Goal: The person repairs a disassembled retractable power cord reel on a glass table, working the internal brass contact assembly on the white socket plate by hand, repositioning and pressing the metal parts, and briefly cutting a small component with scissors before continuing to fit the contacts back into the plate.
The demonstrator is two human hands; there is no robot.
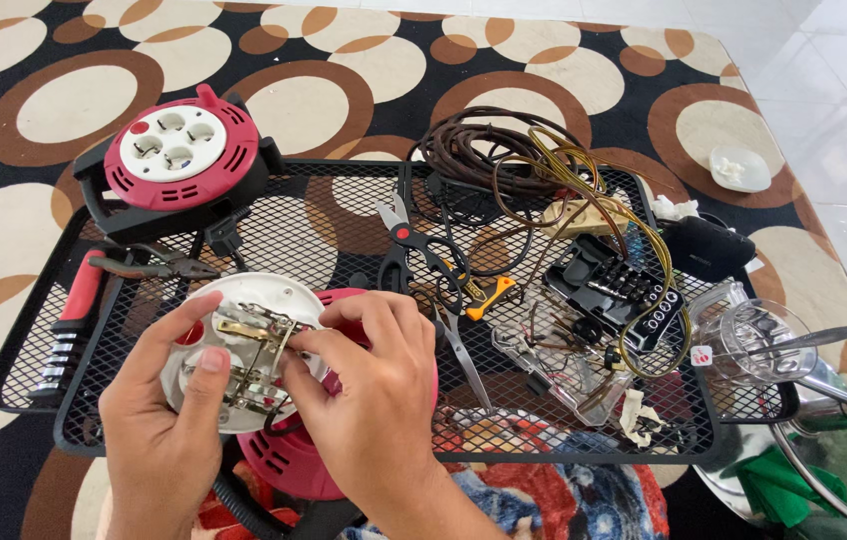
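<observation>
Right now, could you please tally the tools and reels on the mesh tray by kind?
Cable reels: 2, one whole, one opened in the hands
Pliers: 1
Scissors: 1
Cable coils: 1
Black socket holders: 1
Total: 6

Bright, even daylight fills the view. The white tiled floor [844, 130] at two o'clock glares, nearly washed out. Shadows are soft and faint under the mesh table [344, 215]. Focus is sharp throughout, with slight wide-angle bending at the edges.
</observation>
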